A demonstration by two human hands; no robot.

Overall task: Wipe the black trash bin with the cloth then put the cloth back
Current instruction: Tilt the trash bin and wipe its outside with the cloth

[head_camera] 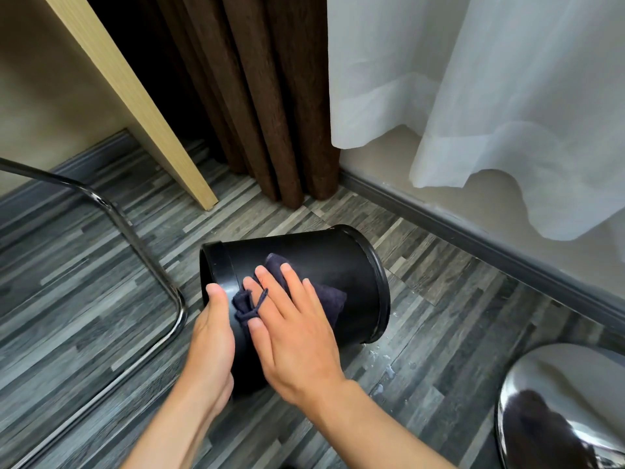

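Note:
The black trash bin (324,255) lies tipped on its side over the grey plank floor, one end toward the left and the other toward the right. My left hand (211,336) grips its left end, thumb on the rim band. My right hand (291,333) lies flat, fingers spread, pressing a dark navy cloth (326,299) against the bin's side. The cloth is crumpled, with a loose thread loop by my index finger; part of it is hidden under my palm.
A chrome chair leg (135,242) curves across the floor at left. A chrome stool base (541,401) sits at lower right. A wooden desk panel (142,106), brown curtain (263,113) and white sheer curtain (490,96) stand behind, with a grey skirting board (473,238).

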